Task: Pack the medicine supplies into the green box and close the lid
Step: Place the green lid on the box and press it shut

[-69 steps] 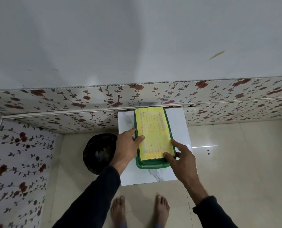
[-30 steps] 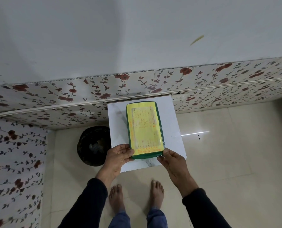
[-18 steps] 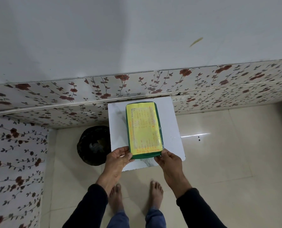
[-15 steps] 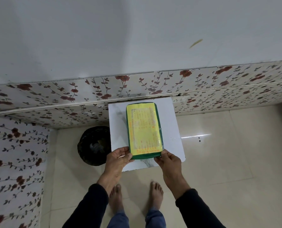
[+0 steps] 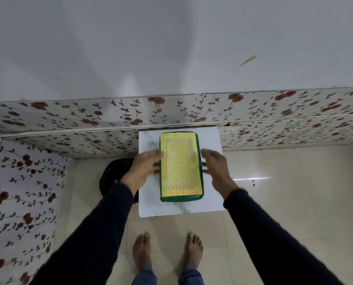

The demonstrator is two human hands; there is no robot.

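Fingers of the left hand (image 5: pixel 144 168) and right hand (image 5: pixel 214 165) are motion-blurred, spread open and empty, flanking the closed green box (image 5: pixel 180 167) on the tabletop (image 5: pixel 149 204) between them.

One green box (image 5: pixel 180 198) with one yellow label (image 5: pixel 181 163) on its lid, sitting on one white counter (image 5: pixel 209 204). Two hands, left (image 5: pixel 143 168) and right (image 5: pixel 215 166). Two bare feet (image 5: pixel 141 251). One dark round bin (image 5: pixel 114 173) on the floor.
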